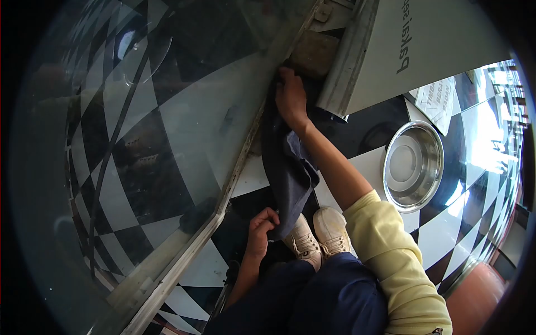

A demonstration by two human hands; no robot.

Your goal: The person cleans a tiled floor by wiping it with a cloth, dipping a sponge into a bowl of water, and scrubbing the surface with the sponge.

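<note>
A dark grey cloth [287, 173] hangs stretched between my two hands, close beside the metal-edged frame of a glass panel [184, 111]. My right hand [292, 99], at the end of a yellow sleeve, is closed on the cloth's upper end, next to a brownish block [314, 54]. Lower down, my left hand [262, 227] pinches the cloth's lower corner with bent fingers. Part of the cloth lies behind my right wrist and forearm.
A round steel basin [413, 166] sits on the checkered floor at the right. Above it stand a white panel with lettering [430, 33] and a printed white board [437, 100]. Beige shoes [330, 229] are below the cloth. A reddish rounded object [477, 298] is at lower right.
</note>
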